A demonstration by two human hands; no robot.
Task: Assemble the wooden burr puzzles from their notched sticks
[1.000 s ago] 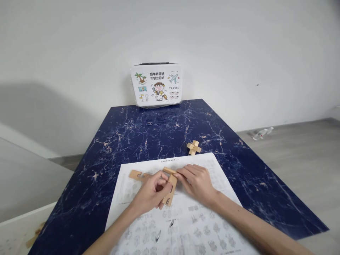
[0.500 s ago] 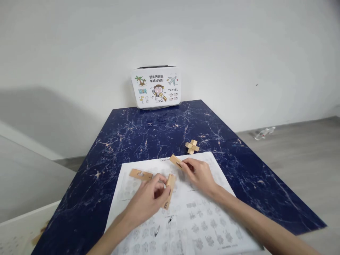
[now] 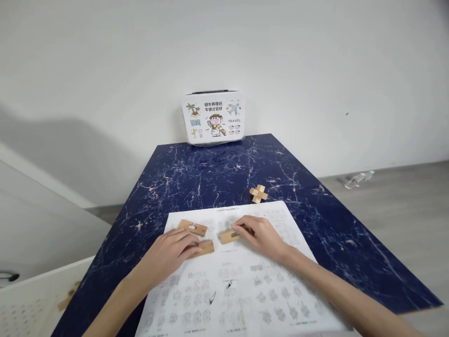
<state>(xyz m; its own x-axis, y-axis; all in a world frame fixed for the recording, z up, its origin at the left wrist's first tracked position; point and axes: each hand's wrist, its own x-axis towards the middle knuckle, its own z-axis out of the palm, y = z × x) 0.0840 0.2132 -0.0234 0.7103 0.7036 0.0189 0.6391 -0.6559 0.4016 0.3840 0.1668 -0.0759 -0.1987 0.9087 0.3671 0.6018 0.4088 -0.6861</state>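
My left hand [image 3: 172,249] is over the printed sheet [image 3: 242,276], its thumb and fingers closed on a flat wooden puzzle piece [image 3: 206,247]. Its fingers cover that piece's left end. Just beyond lies another wooden piece [image 3: 199,229] with a notch cut in its edge. My right hand [image 3: 262,235] pinches a third wooden piece [image 3: 227,236] by its right end, low over the paper. A dark slot in this piece is partly hidden by the fingertips.
An assembled wooden cross puzzle [image 3: 258,194] sits past the sheet's far edge on the blue marbled table [image 3: 210,178]. A white cartoon-printed case [image 3: 213,117] stands against the wall. At the lower left is a white perforated basket [image 3: 38,299]; a clear bottle [image 3: 358,179] lies on the floor.
My left hand has moved left and lowered its piece, turning it from upright to nearly level. My right hand has brought its piece down closer to the sheet. The view has shifted slightly.
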